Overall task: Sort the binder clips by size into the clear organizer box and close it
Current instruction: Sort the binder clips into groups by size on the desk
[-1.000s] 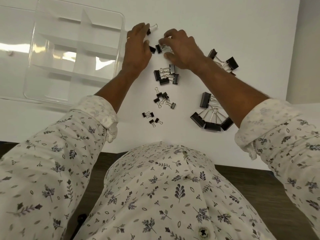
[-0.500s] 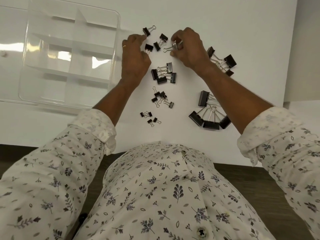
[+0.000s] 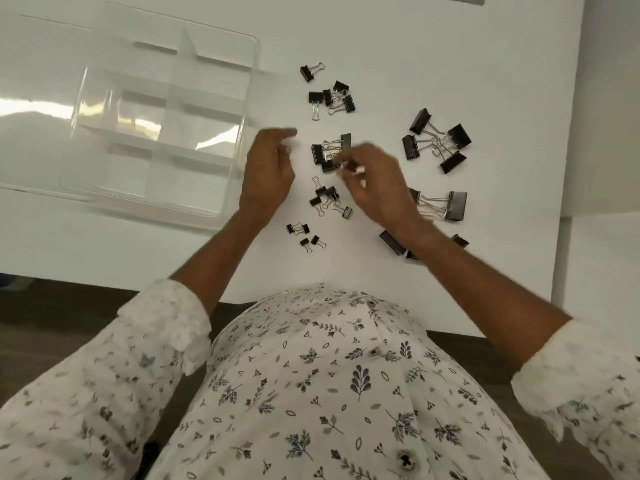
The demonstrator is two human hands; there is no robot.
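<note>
Motion blur hides whether the right hand [image 3: 377, 183], fingers curled at the heap of medium black binder clips with silver wire handles [image 3: 317, 154] just beyond it, pinches one. Interlocked handles could drag neighbours into the smaller black clips [image 3: 327, 192] beside its palm and mix sizes. The left hand [image 3: 268, 174] hangs relaxed, holding nothing, the open clear plastic organizer box [image 3: 247, 109] just to its left; the box's raised wall must be cleared, while bare white tabletop [image 3: 381, 46] lies beyond both hands.
</note>
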